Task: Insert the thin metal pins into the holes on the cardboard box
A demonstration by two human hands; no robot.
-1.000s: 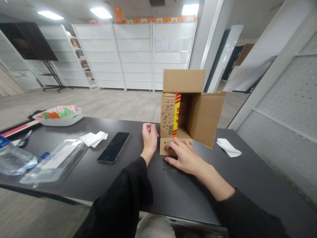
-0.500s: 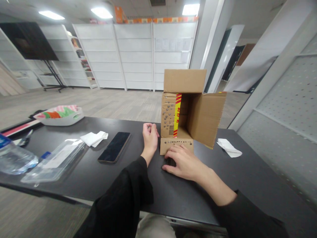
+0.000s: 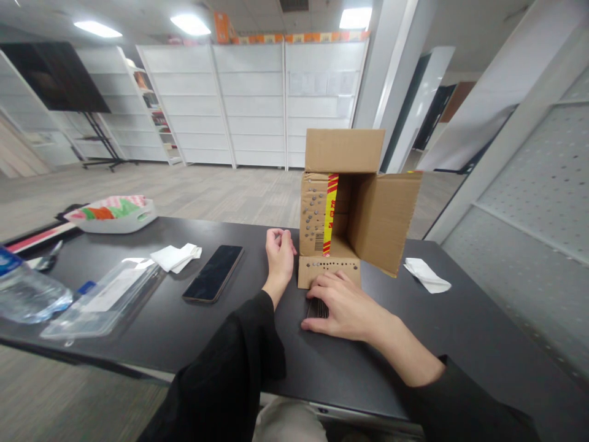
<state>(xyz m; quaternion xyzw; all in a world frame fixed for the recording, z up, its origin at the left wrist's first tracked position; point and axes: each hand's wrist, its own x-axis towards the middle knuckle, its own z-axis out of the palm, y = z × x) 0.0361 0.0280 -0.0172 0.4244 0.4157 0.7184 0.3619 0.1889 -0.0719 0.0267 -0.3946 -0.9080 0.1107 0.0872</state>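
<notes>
An open cardboard box stands on the table, its opening facing me. Small round grey studs dot its left flap, beside a yellow and red tape strip. Studs and a row of dark holes mark the lower front flap. My left hand rests just left of the box with fingers curled closed; anything inside them is hidden. In front of the lower flap, my right hand curves its thumb and fingers around a dark, finely ribbed object, mostly covered by the hand.
Left of my hands lie a phone, folded tissues, a clear plastic case and a water bottle. A white basket with colourful cloth sits behind them. Another tissue lies right of the box.
My right hand has shifted slightly toward me, its thumb and fingers spreading wider, so more of the ribbed object shows. The left hand and the box hold their places.
</notes>
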